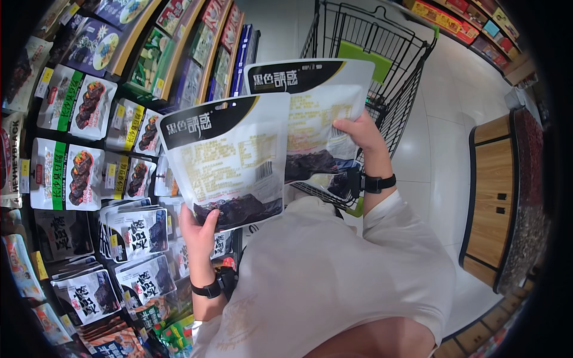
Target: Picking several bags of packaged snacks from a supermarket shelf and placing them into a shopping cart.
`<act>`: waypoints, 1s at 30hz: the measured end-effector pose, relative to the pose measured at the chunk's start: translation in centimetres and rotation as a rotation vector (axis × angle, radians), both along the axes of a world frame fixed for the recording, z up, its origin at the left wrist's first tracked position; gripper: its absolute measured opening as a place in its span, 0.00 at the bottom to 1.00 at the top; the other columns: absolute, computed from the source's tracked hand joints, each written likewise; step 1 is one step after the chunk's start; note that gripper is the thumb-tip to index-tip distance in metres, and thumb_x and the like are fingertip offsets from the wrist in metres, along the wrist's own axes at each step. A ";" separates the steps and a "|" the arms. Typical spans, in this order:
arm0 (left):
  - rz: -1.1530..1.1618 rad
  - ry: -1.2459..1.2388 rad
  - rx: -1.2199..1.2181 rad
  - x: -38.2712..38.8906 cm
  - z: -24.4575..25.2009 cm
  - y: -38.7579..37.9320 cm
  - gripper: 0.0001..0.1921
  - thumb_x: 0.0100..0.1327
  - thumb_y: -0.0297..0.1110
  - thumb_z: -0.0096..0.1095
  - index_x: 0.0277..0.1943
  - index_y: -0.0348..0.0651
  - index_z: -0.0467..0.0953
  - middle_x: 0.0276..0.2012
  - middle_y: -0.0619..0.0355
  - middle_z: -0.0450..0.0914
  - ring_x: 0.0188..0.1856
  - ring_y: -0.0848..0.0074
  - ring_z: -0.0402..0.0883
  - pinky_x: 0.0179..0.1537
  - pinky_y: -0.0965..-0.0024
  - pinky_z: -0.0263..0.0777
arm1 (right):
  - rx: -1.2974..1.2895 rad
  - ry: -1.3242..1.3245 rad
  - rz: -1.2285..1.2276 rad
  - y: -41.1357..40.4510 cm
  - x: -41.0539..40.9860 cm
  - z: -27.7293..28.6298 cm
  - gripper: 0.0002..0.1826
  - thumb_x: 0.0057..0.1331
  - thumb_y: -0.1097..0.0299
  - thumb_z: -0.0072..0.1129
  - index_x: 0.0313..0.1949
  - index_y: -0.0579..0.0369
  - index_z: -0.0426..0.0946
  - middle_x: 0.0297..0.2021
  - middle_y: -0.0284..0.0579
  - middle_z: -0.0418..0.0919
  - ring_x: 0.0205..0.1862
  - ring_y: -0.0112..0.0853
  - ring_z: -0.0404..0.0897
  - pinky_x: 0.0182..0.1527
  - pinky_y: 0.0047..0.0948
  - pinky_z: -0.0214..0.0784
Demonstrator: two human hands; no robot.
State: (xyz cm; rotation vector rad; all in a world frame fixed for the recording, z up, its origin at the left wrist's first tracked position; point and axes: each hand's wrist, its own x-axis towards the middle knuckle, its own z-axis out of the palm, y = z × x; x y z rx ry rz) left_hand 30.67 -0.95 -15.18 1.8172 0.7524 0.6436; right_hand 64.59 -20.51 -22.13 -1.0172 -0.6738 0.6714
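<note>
My left hand point(200, 228) grips the lower edge of a white-and-black food pouch point(228, 165), thumb over its printed face. Slightly behind and to the right, my right hand point(360, 129) pinches the right edge of a second pouch point(331, 100) of matching design. Both pouches show a side with small print, a barcode and a picture of dark food. The left pouch overlaps part of the right one. Fingers of both hands are hidden behind the packs. Below the right pouch, part of another printed pack point(331, 184) shows; what supports it cannot be told.
A black wire shopping cart point(403, 89) with green parts stands ahead on the tiled floor point(409, 165). Along my left, a shelf rack holds stinky tofu pouches point(67, 174) and stacked dark-and-white pouches point(141, 232). At right is a wood-panelled display counter point(488, 192).
</note>
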 end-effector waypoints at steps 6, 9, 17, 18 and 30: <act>0.022 -0.002 -0.041 0.8 -0.1 -0.5 0.20 0.53 0.20 0.62 0.49 0.32 0.66 0.42 0.56 0.74 0.44 0.77 0.71 0.49 0.73 0.64 | -0.047 -0.019 -0.011 -0.3 0.8 -0.8 0.23 0.56 0.73 0.63 0.51 0.60 0.69 0.45 0.39 0.76 0.46 0.25 0.74 0.49 0.27 0.66; 0.014 0.046 -0.002 0.6 -0.6 -0.2 0.21 0.54 0.19 0.60 0.51 0.32 0.66 0.44 0.55 0.74 0.46 0.77 0.72 0.51 0.73 0.64 | -0.176 -0.066 0.007 -0.6 1.9 -1.4 0.23 0.56 0.72 0.63 0.51 0.60 0.69 0.44 0.39 0.76 0.45 0.25 0.73 0.49 0.26 0.66; 0.049 0.050 -0.020 0.7 -2.0 -0.1 0.21 0.54 0.20 0.61 0.52 0.32 0.66 0.45 0.55 0.74 0.46 0.77 0.72 0.52 0.74 0.63 | -0.434 -0.139 0.130 -1.3 4.5 -5.0 0.20 0.56 0.68 0.62 0.47 0.62 0.72 0.41 0.41 0.78 0.41 0.25 0.75 0.45 0.27 0.68; 0.082 0.023 -0.008 1.0 -2.1 -0.3 0.18 0.54 0.21 0.62 0.48 0.32 0.67 0.41 0.56 0.75 0.43 0.77 0.72 0.48 0.73 0.64 | -0.520 -0.194 0.193 -1.1 4.8 -5.7 0.20 0.56 0.67 0.62 0.46 0.63 0.74 0.40 0.42 0.79 0.40 0.25 0.75 0.44 0.26 0.68; 0.101 0.060 -0.043 1.9 -4.4 0.1 0.20 0.56 0.20 0.60 0.52 0.31 0.66 0.43 0.54 0.75 0.44 0.76 0.73 0.49 0.73 0.65 | -1.277 -0.701 0.519 2.5 2.7 -23.8 0.26 0.48 0.52 0.63 0.37 0.65 0.78 0.36 0.58 0.79 0.40 0.47 0.78 0.44 0.36 0.68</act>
